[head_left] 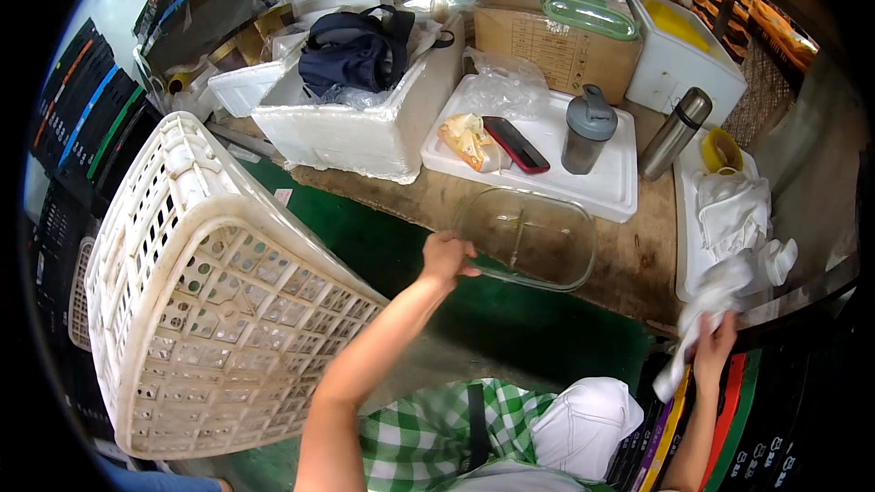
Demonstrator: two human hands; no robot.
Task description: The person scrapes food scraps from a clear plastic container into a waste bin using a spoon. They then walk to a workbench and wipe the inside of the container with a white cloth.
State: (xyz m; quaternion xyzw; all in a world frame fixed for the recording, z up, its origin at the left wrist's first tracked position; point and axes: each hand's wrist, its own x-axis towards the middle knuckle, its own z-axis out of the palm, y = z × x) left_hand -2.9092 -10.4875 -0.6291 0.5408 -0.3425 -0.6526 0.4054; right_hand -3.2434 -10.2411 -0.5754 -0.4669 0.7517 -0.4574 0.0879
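My left hand is closed on the near-left rim of a clear glass food container, which has a divider across its middle. The container lies at the front edge of the wooden table, partly over it. At the right, my right hand is closed around a white cloth, blurred by motion; I cannot tell whether it is a glove. The cloth's upper end meets a pile of white cloths on a white foam lid.
A white plastic crate stands tilted at the left. On the table are a foam box with a dark bag, a phone, a wrapped snack, a shaker bottle, a steel thermos, a tape roll and a cardboard box.
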